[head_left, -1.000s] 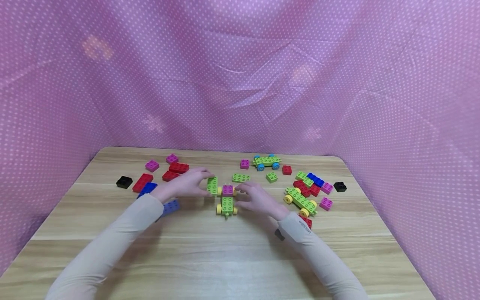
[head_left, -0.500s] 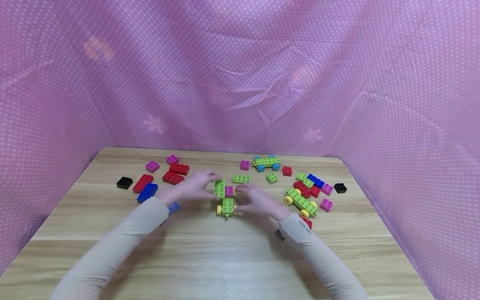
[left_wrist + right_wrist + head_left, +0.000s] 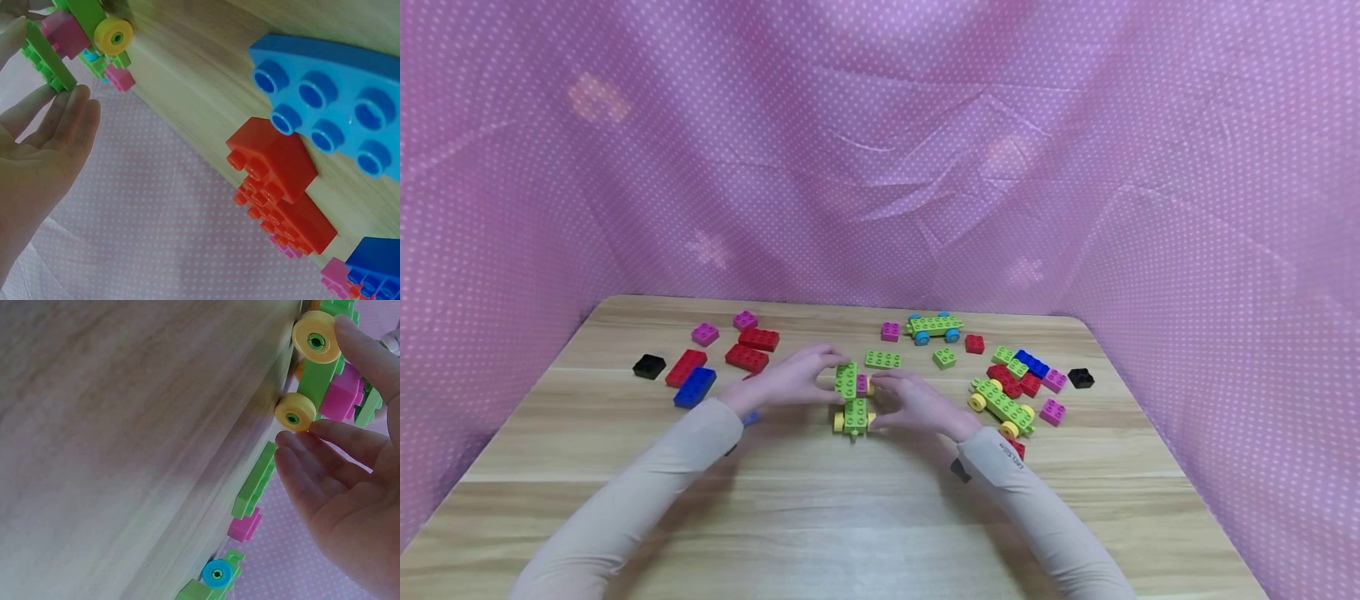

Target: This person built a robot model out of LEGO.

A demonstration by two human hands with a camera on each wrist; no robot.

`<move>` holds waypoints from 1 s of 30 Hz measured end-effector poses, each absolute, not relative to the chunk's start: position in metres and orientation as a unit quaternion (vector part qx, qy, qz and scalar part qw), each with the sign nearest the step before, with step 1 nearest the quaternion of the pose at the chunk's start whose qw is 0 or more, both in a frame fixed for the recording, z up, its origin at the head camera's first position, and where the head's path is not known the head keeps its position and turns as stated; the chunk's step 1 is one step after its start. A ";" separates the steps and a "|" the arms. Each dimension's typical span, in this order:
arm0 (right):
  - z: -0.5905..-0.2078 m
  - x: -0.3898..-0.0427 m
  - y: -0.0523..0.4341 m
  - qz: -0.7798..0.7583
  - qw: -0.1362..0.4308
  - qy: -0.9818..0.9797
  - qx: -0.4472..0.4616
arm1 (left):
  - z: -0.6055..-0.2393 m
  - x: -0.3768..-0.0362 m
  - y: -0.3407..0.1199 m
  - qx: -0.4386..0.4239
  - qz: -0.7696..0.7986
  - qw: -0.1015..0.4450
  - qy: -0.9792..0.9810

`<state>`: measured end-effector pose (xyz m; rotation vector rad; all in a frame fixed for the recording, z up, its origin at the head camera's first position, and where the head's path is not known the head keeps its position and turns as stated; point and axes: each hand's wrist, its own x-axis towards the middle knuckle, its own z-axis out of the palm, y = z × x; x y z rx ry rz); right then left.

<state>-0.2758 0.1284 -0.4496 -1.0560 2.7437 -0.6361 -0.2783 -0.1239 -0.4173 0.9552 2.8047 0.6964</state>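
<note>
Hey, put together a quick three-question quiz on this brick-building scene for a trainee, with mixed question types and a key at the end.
1. True or false: the left hand is pinching a green brick.

2. Multiple choice: what colour are the wheels of the wheeled base at the right hand?
A) Blue
B) Yellow
C) Red

3. Fill in the blank: the small brick mounted on that wheeled base is ____ in colour.

Key:
1. True
2. B
3. Magenta (bright pink)
</note>
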 end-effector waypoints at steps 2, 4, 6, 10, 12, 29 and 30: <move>-0.450 -0.276 0.129 -0.214 0.070 0.911 -0.346 | -0.418 -0.279 -0.123 0.312 0.234 0.049 0.920; -0.450 -0.276 0.129 -0.216 0.074 0.911 -0.342 | -0.419 -0.279 -0.122 0.310 0.240 0.049 0.919; -0.450 -0.275 0.129 -0.217 0.077 0.913 -0.337 | -0.421 -0.279 -0.122 0.308 0.244 0.048 0.918; -0.450 -0.276 0.129 -0.214 0.077 0.913 -0.338 | -0.423 -0.279 -0.120 0.308 0.250 0.051 0.917; -0.451 -0.276 0.128 -0.211 0.077 0.913 -0.340 | -0.424 -0.279 -0.119 0.307 0.254 0.055 0.915; -0.454 -0.276 0.130 -0.208 0.089 0.917 -0.327 | -0.430 -0.283 -0.111 0.303 0.265 0.065 0.913; -0.454 -0.276 0.130 -0.208 0.089 0.918 -0.326 | -0.430 -0.283 -0.111 0.302 0.267 0.067 0.913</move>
